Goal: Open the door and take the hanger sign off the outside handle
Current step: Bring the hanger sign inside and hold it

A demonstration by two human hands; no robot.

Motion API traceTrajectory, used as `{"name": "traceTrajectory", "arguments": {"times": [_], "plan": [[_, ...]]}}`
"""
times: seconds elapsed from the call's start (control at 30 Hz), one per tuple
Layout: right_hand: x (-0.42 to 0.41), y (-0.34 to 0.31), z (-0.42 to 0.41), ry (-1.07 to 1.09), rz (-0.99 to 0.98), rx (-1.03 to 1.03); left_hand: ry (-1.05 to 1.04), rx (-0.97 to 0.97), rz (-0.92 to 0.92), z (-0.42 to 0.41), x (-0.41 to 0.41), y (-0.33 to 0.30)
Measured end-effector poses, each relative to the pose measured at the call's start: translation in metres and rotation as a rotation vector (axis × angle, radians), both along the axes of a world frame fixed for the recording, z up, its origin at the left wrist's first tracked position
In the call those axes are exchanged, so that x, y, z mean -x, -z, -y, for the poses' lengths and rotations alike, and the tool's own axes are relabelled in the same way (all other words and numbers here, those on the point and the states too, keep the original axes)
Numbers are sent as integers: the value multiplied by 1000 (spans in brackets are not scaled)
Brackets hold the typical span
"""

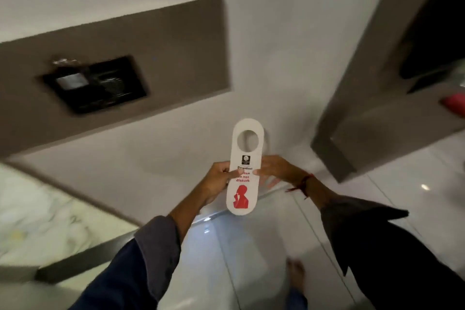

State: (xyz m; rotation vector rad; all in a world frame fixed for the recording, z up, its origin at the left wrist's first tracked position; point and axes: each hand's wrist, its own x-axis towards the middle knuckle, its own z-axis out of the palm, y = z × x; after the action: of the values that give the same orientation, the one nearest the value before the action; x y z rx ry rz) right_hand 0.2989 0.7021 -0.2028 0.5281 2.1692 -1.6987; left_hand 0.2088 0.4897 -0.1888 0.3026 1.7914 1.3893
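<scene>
While both hands grip it, the hanger sign (243, 171) is held upright in front of a pale wall (276, 33), its round hole at the top and a red figure at the bottom. The left hand (219, 178) pinches the sign's left edge at mid-height; the right hand (273, 170) holds the right edge, thumb on the front and fingers behind. A red thread (303, 184) circles the right wrist. Below lie a glossy white floor (251, 246) and a bare foot (297, 274).
</scene>
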Motion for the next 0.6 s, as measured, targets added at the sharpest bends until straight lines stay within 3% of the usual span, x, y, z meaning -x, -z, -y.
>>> {"name": "traceTrajectory", "arguments": {"times": [0.17, 0.33, 0.47, 0.6], "plan": [[-106, 30, -157, 322, 31, 15, 250, 37, -26, -205, -53, 30], [-170, 53, -280, 587, 50, -28, 362, 141, -236, -372, -93, 66], [-165, 76, -347, 807, 44, -122, 346, 217, -497, -467, -101, 87], [-132, 104, -391, 811, 103, -289, 345, 311, -540, -525, -87, 113]]}}
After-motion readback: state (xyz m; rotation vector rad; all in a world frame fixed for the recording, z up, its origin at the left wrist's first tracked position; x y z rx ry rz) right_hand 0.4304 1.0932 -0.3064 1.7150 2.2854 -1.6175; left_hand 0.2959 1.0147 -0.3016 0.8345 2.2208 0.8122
